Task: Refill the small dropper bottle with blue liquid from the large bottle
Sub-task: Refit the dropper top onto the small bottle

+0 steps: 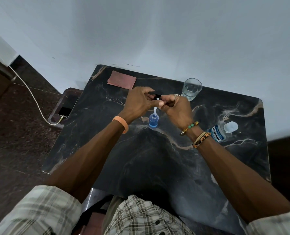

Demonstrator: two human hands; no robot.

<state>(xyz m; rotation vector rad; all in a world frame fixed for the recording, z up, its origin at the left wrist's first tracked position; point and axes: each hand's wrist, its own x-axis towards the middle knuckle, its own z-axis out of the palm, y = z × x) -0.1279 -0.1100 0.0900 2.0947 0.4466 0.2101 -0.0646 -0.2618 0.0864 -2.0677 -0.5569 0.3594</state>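
Observation:
The small dropper bottle point(153, 120) stands upright on the black marble table point(157, 158), part full of blue liquid. Above it both hands hold the black dropper cap point(155, 95), whose white tube point(155, 110) points down into the bottle's neck. My left hand point(137, 102) grips the cap from the left. My right hand point(174, 107) pinches it from the right. The large bottle point(223, 130), with a blue label and clear cap, stands at the right near my right wrist.
A glass of clear water point(191, 89) stands at the back right. A pink folded cloth point(122, 80) lies at the back left. Left of the table, a phone point(65, 111) on a white cable point(30, 92) rests on a lower ledge.

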